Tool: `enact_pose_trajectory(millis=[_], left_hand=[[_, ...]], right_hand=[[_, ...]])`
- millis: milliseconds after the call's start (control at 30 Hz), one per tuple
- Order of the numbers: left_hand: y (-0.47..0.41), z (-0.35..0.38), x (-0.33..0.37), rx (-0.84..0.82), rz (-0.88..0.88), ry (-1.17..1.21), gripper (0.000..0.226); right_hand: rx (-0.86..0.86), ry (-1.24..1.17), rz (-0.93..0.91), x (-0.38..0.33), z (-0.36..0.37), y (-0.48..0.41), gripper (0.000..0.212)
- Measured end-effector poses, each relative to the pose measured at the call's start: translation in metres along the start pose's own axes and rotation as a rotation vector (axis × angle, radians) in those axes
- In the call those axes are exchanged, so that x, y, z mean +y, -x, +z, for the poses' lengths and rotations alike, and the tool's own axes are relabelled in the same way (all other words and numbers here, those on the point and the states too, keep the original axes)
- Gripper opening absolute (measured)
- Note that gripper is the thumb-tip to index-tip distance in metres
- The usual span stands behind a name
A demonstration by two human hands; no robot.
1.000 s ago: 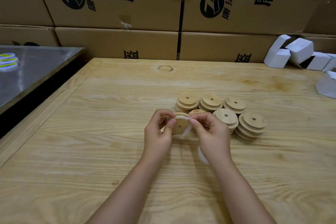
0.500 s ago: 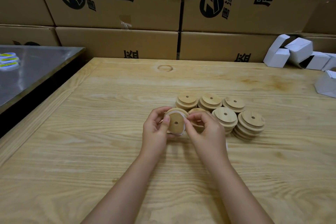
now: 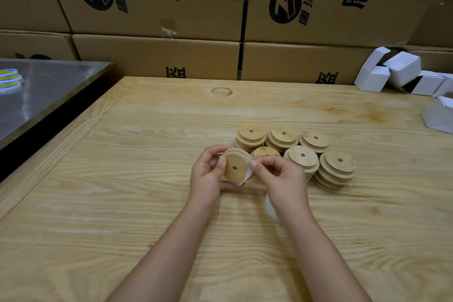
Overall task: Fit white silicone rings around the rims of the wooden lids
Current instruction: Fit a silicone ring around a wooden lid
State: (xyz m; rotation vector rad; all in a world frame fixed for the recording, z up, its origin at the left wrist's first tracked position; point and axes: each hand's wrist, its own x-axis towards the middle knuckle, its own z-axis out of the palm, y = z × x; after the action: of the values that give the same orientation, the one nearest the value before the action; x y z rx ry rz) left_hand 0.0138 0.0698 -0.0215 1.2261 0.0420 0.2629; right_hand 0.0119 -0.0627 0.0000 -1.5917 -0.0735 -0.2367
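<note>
- Lid (image 3: pixel 234 168) is held just above the table (image 3: pixel 117 179), in front of the stacks (image 3: pixel 304 158). Its holed face tilts up toward the camera, probably so that the rim can be watched.
- Left hand (image 3: pixel 208 176) grips the lid by its left edge with the thumb laid on the face, which steadies it.
- Right hand (image 3: pixel 282 176) pinches the ring (image 3: pixel 250 167) at the lid's right edge. White shows along the top and right of the rim, so the ring looks partly seated.
- Stacks sit just behind and to the right of the hands, within easy reach.
- The lower rim is behind the left fingers, so I cannot tell how far round the ring has gone.
- One lid behind the hands is mostly covered.
- A white blur (image 3: pixel 269 206) under the right wrist may be spare rings, but it is too smeared to say.
</note>
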Motion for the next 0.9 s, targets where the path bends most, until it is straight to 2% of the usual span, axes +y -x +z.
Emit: enact_pose_trajectory(millis=[200, 367, 533, 700, 900], left_hand=[[-0.001, -0.001, -0.002, -0.008, -0.018, 0.021, 0.018], [-0.002, 0.002, -0.004, 0.010, -0.036, 0.082, 0.016], [-0.002, 0.000, -0.004, 0.006, -0.058, 0.137, 0.018], [-0.001, 0.000, -0.004, -0.044, -0.062, 0.132, 0.015], [0.001, 0.001, -0.003, -0.020, -0.063, 0.102, 0.020]], right_hand=[[-0.010, 0.060, -0.014, -0.002, -0.001, 0.000, 0.015], [0.026, 0.265, -0.098, 0.000, 0.004, 0.004, 0.006], [0.077, 0.430, -0.208, 0.001, 0.009, 0.010, 0.009], [0.108, 0.359, -0.165, 0.000, 0.007, 0.010, 0.004], [0.087, 0.225, -0.098, 0.002, 0.005, 0.006, 0.010]])
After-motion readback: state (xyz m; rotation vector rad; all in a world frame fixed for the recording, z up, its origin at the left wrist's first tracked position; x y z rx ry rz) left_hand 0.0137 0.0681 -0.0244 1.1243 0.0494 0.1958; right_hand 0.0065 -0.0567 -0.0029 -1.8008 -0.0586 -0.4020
